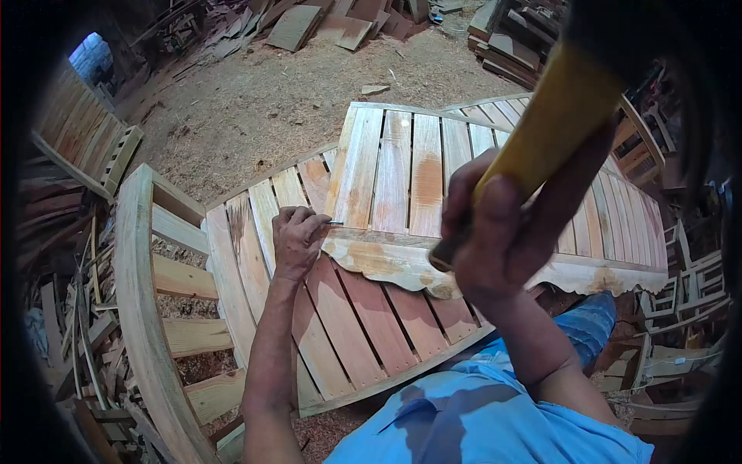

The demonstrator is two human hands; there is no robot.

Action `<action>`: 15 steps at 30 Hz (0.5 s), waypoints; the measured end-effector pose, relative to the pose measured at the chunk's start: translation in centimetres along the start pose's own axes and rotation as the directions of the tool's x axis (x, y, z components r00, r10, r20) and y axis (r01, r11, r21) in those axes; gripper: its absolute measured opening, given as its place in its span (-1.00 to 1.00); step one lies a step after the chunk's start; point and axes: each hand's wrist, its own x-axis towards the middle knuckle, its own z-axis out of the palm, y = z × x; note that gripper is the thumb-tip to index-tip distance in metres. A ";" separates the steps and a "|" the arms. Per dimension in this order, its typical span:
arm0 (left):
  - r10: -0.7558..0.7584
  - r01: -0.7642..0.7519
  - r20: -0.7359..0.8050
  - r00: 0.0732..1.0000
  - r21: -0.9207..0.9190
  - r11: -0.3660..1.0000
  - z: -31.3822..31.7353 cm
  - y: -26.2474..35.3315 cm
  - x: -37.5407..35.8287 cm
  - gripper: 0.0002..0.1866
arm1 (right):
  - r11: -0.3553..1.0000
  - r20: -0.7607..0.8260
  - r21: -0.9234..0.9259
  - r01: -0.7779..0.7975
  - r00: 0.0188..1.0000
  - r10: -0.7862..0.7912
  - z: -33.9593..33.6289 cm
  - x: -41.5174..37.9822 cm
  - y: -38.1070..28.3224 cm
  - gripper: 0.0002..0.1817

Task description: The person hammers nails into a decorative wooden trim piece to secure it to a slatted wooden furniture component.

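My left hand (295, 238) is closed, pinching a nail (335, 223) whose thin metal shaft pokes out past the fingertips. It rests at the left corner of a slatted wooden panel (396, 174) with a scalloped front rail (386, 264). Close to the camera, my right hand (502, 240) is wrapped round the yellow handle of a hammer (550, 116), raised above the panel. The dark upper end of the hammer is blurred and partly lost in shadow. Beneath the panel lies a larger slatted wooden piece (359, 325).
A curved wooden frame with slats (139, 263) stands at the left. Another slatted panel (89, 127) leans farther back. Stacked boards (514, 46) and scrap planks (321, 29) lie at the back, on ground strewn with shavings (255, 100). Wooden frames (680, 309) crowd the right.
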 end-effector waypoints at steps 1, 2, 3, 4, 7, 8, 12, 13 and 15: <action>0.003 -0.003 0.008 1.000 0.013 1.000 -0.1 0.0 0.0 -0.74 | 0.993 0.103 -0.111 -0.038 0.993 0.050 -0.2 -2.1 2.0 -0.25; 0.008 -0.008 0.014 1.000 0.028 1.000 -0.1 0.0 0.1 -0.74 | 0.973 0.199 -0.224 -0.061 0.974 0.107 -0.3 -4.7 4.8 -0.29; 0.014 -0.015 0.021 1.000 0.041 0.999 -0.1 0.0 0.1 -0.73 | 0.939 0.282 -0.336 -0.073 0.944 0.174 -0.1 -7.6 7.9 -0.33; 0.015 -0.016 0.021 1.000 0.044 0.999 -0.2 -0.1 0.1 -0.73 | 0.825 0.374 -0.564 0.033 0.901 0.220 1.0 -11.2 12.0 -0.26; 0.010 -0.013 0.047 0.999 0.052 0.999 -0.7 0.6 0.4 -0.75 | 0.807 0.476 -0.553 -0.208 0.716 0.511 -1.0 -13.3 10.9 -0.17; 0.017 -0.019 0.026 1.000 0.084 0.996 -0.8 0.9 1.2 -0.75 | 0.806 0.447 -0.549 -0.219 0.739 0.505 -1.6 -13.6 10.6 -0.14; 0.003 0.003 -0.047 0.999 0.135 0.991 -1.0 3.4 0.8 -0.79 | 0.605 0.351 -0.680 -0.413 0.541 0.764 -4.7 -13.6 5.5 -0.10; -0.036 0.042 -0.086 0.996 0.070 0.997 -0.6 3.7 0.6 -0.79 | 0.586 0.332 -0.686 -0.431 0.532 0.779 -5.2 -14.3 5.3 -0.11; -0.125 0.115 -0.103 0.987 -0.096 0.989 0.6 3.9 0.4 -0.79 | 0.555 0.300 -0.705 -0.442 0.523 0.798 -6.0 -15.4 5.8 -0.14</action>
